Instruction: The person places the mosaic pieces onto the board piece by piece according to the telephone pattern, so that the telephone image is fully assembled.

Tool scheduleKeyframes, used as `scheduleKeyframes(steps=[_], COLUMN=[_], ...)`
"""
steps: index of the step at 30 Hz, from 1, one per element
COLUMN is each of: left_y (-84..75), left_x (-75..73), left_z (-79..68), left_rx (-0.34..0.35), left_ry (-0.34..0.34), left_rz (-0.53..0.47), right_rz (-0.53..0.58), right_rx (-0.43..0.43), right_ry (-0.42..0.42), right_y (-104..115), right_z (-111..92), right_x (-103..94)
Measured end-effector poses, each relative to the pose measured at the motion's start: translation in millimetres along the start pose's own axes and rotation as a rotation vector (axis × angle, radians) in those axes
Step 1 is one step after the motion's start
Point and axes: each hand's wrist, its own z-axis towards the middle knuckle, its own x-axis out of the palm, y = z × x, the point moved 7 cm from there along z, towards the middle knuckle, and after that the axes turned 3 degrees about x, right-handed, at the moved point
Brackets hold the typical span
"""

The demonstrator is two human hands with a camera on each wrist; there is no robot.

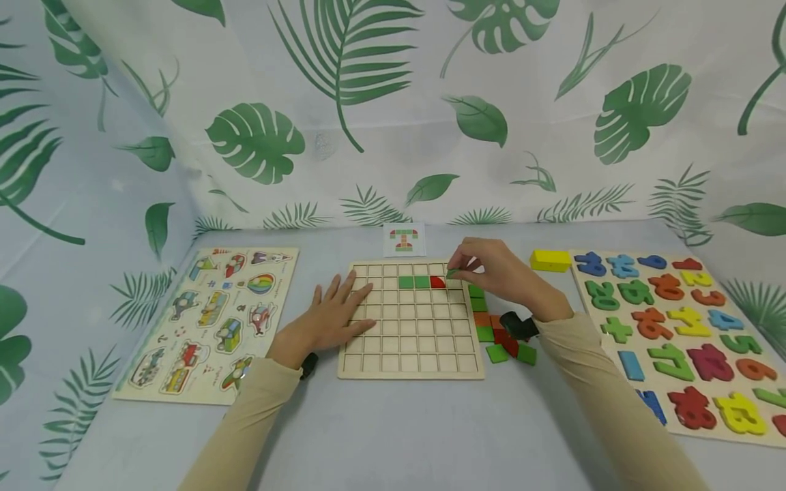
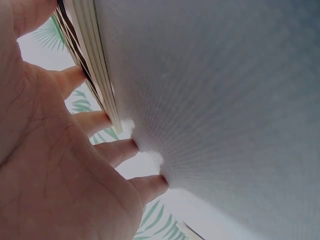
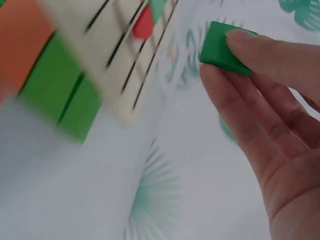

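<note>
A wooden grid board (image 1: 408,341) lies in the middle of the table. Two green square tiles (image 1: 414,281) and a red rounded tile (image 1: 437,281) sit side by side in one of its upper rows. My right hand (image 1: 497,269) pinches a green square tile (image 3: 220,47) between thumb and fingers, above the board's upper right part. In the right wrist view that tile is clear of the board. My left hand (image 1: 328,320) rests with spread fingers on the board's left edge; in the left wrist view some fingertips (image 2: 150,187) touch the table beside it.
Loose green, orange and red tiles (image 1: 497,352) lie along the board's right side. Behind the board stands a pattern card (image 1: 404,239). A vehicle puzzle (image 1: 209,317) lies left; a yellow block (image 1: 549,260) and a number puzzle (image 1: 675,334) lie right.
</note>
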Motion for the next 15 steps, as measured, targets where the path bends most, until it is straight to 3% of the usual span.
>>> scheduleKeyframes(steps=[8, 15], left_y=[1.8, 1.9], left_x=[0.6, 1.1], left_z=[0.9, 2.3], left_rx=[-0.010, -0.021], left_ry=[0.010, 0.023], left_rz=[0.010, 0.011], right_rz=[0.079, 0.138], right_rx=[-0.114, -0.136], right_ry=[-0.056, -0.072], right_y=[22.3, 31.5], right_z=[32.5, 50.9], right_x=[15.8, 33.6])
